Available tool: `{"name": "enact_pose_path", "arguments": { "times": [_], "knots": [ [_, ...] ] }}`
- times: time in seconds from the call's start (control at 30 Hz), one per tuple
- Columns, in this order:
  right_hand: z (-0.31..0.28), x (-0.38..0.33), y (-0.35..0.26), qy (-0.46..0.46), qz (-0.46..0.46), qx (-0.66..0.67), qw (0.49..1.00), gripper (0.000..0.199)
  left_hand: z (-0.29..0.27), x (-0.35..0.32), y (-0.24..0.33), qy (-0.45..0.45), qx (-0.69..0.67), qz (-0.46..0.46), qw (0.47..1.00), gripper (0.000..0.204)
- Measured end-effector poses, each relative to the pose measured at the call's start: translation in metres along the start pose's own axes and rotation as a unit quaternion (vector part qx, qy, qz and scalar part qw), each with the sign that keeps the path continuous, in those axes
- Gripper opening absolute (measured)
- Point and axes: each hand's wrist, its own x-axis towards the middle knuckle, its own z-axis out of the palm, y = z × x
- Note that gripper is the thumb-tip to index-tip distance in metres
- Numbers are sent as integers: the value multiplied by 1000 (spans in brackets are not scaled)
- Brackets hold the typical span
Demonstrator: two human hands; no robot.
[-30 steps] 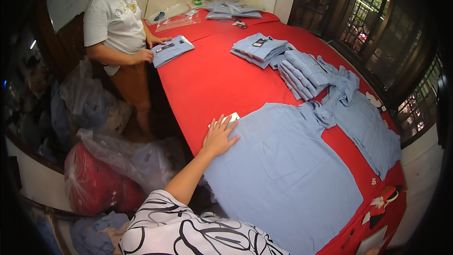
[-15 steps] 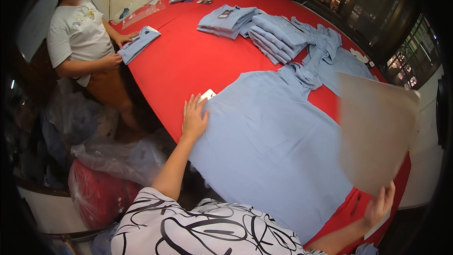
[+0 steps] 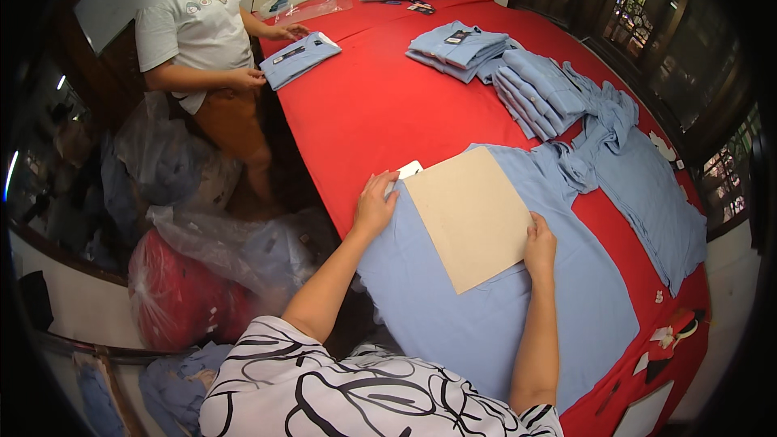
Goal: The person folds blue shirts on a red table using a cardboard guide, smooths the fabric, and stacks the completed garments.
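A light blue shirt (image 3: 453,340) lies spread out on the red-covered table in front of me. On its upper part rests a beige cardboard sheet (image 3: 469,218), set at a slant. My right hand (image 3: 540,251) grips the sheet's right edge, thumb on top. At the shirt's left edge, my left hand (image 3: 375,205) lies with fingers stretched out on the fabric. Its fingertips reach a white card (image 3: 410,169), partly covered by the cardboard's corner.
Folded blue shirts (image 3: 538,93) are stacked farther back, beside a loose blue shirt (image 3: 647,194). Across the red table (image 3: 348,129), a co-worker (image 3: 202,32) handles a folded shirt (image 3: 301,59). Plastic bags (image 3: 190,287) crowd the floor at left. A tape roll (image 3: 689,328) lies at right.
My right hand has brought the cardboard sheet from the right side onto the shirt. My left hand stays at the shirt's left edge. The whole view has shifted.
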Motion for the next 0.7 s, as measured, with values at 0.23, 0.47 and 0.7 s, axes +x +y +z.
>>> {"name": "enact_pose_path", "arguments": {
  "times": [0.23,0.47,0.7],
  "knots": [
    [5,-7,-6,46,-43,10,998,31,5,-2,1,8,31,4,999,35],
    [3,-2,0,30,-56,2,998,32,4,1,-1,18,24,3,1000,40],
    [-4,0,11,6,-30,52,998,31,0,0,9,9,-3,-27,1000,43]
  ]
}}
